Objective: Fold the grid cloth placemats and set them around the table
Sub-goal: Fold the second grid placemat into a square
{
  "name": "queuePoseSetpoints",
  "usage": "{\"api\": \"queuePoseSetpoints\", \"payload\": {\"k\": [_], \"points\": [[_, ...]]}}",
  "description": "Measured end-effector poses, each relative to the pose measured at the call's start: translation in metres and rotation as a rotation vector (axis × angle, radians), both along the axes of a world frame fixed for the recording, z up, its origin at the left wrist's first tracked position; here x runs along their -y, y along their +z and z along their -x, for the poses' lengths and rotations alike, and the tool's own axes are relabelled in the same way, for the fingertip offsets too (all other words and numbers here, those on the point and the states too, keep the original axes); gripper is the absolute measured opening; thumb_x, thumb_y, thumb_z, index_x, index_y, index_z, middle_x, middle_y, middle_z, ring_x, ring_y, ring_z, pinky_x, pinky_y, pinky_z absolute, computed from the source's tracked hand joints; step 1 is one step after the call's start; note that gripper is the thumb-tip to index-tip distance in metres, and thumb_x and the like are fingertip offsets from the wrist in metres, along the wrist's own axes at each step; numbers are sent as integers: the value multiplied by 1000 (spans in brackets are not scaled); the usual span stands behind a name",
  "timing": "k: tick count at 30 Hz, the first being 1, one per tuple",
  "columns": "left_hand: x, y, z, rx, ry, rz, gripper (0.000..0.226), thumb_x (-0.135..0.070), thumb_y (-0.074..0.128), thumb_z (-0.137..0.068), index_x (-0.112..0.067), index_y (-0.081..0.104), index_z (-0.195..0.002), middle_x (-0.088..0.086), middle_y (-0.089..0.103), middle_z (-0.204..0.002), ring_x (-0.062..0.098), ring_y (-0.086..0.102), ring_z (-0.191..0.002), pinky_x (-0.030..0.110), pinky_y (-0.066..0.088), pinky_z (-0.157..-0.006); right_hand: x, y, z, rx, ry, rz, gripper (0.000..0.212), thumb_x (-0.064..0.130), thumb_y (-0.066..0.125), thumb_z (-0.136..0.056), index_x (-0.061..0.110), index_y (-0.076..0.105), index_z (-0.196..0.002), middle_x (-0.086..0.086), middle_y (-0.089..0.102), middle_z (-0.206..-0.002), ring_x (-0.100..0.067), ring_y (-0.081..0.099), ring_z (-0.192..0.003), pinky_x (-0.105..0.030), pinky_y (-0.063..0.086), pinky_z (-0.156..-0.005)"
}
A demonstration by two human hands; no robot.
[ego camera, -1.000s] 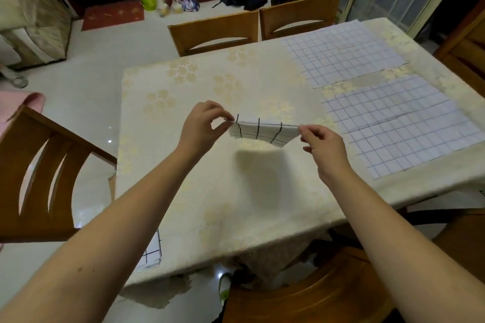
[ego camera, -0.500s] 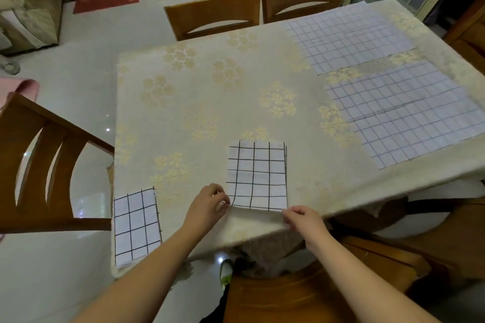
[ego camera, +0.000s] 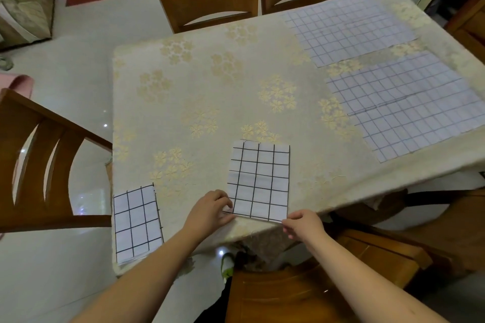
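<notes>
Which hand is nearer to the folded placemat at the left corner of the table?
Left. The left hand is right of that placemat; the right hand is farther right.

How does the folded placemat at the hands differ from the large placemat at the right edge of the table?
The folded placemat is a small, compact rectangle with bold black lines; the large placemat lies spread open, with many faint, thin lines. The left hand and right hand pinch the folded one's near corners; nothing touches the large one. Both are white grid cloths lying flat.
</notes>
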State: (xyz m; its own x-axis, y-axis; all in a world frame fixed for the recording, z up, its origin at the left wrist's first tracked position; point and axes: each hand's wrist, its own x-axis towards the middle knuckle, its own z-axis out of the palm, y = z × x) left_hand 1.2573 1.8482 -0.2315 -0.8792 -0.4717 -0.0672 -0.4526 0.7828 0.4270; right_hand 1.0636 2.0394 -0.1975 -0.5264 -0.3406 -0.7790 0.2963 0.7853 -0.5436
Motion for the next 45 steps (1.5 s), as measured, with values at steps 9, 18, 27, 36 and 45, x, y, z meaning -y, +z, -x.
{"api": "queuePoseSetpoints", "payload": {"k": [9, 18, 27, 36, 45], "points": [[6, 2, 47, -57, -49, 174, 40, -31, 69, -84, -21, 60, -121, 2, 61, -123, 22, 59, -112, 39, 49, -87, 22, 16, 8, -516, 235, 12, 26, 43, 46, -98, 20, 54, -105, 4, 62, -95, -7, 56, -78, -21, 45, -62], [5, -14, 70, 301, -170, 166, 62, -54, 8, -97, -32, 3, -155, 1, -1, -163, 24, 0, -150, 43, 1, -119, 53, -8, 17, -790, 901, -110, 62, 49, 30, -100, 26, 10, -155, 2, 3, -163, -21, 1, -149, -41, 9, -118], [8, -7, 76, 38, 153, 14, 55, -46, 33, -95, -21, 44, -143, 11, 38, -151, 29, 36, -138, 46, 31, -109, 34, -12, 28, -773, 472, -55, 47, 36, 45, -98, 21, 41, -142, -3, 42, -143, -20, 38, -129, -36, 34, -103], [42, -3, 85, 223, 851, -439, 32, -39, 56, -93, -11, 68, -102, 13, 60, -111, 30, 62, -89, 46, 54, -86, 58, -2, 49, -263, -7, -15, 31, 22, 56, -95, 10, 61, -123, -8, 63, -124, -23, 57, -105, -27, 41, -82], [40, 7, 82, 155, 848, -599, 20, -36, 68, -87, -18, 62, -92, 10, 55, -114, 28, 61, -94, 42, 52, -89, 68, -3, 47, -106, -150, -18, 34, 18, 67, -89, 6, 65, -120, -12, 63, -124, -29, 57, -114, -30, 44, -90]]}}
